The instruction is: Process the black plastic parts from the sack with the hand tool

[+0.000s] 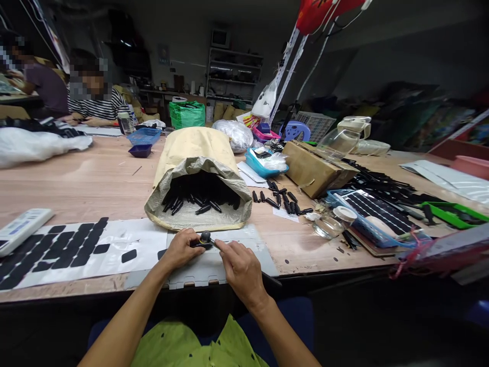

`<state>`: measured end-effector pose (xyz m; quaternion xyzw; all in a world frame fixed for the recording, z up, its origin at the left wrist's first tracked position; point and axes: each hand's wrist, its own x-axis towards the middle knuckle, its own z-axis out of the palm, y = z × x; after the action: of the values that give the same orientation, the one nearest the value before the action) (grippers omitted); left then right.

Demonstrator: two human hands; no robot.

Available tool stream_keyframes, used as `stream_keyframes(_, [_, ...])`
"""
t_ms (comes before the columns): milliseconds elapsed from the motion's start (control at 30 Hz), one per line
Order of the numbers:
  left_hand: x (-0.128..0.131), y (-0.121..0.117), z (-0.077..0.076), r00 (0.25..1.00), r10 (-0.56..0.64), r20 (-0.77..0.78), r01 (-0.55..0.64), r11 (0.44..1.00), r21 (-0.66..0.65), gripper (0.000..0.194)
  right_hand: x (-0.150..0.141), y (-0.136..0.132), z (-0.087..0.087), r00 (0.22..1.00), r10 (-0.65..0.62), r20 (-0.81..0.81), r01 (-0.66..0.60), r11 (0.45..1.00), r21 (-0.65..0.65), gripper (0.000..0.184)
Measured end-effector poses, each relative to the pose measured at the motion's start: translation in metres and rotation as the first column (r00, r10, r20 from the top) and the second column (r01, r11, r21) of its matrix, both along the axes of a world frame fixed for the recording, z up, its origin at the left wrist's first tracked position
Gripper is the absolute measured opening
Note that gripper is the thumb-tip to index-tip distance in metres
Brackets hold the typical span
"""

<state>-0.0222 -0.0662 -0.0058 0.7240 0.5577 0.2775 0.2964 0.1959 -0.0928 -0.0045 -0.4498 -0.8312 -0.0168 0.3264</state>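
My left hand (186,248) is closed in a pinch on a small black part with a round knob (205,237), just in front of the sack. My right hand (241,266) comes in from the other side, its fingers pressed together at the part's right end; what they hold is too small to make out. Both hands are over a grey board (244,257) at the table's front edge. The yellow paper sack (196,145) lies on its side, its mouth facing me, with many slim black pieces (204,208) inside.
At left, a white sheet of black rounded stickers (82,244) lies beside a white device (25,229). To the right are loose black pieces (282,199), a cardboard box (315,171), a glass jar (328,227) and a blue basket (369,227). A person (95,104) sits across the table.
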Motion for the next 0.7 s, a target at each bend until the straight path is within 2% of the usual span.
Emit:
stream_keyframes(100, [0.0, 0.0, 0.002, 1.0, -0.003, 0.008, 0.003, 1.0, -0.007, 0.018, 0.001, 0.001, -0.006, 0.997, -0.025, 0.072, 0.025, 1.0, 0.0, 0.035])
stream_keyframes(233, [0.001, -0.002, 0.005, 0.999, 0.023, 0.041, -0.022, 0.999, -0.03, 0.019, 0.005, 0.001, -0.005, 0.996, -0.083, 0.021, 0.083, 0.997, -0.001, 0.035])
stream_keyframes(467, [0.003, -0.003, 0.009, 0.999, 0.039, 0.028, -0.037, 0.998, -0.054, 0.018, 0.017, 0.003, -0.015, 0.997, -0.077, -0.005, 0.076, 0.996, -0.047, 0.038])
stream_keyframes(600, [0.005, -0.005, 0.009, 0.997, 0.064, -0.03, -0.065, 0.998, -0.02, 0.018, 0.027, 0.02, -0.011, 0.984, -0.179, 0.011, 0.179, 0.983, -0.039, 0.036])
stream_keyframes(700, [0.006, -0.006, 0.007, 0.993, 0.066, -0.099, -0.064, 0.998, 0.023, 0.027, 0.032, 0.042, -0.009, 0.958, -0.28, 0.054, 0.283, 0.958, -0.054, 0.035])
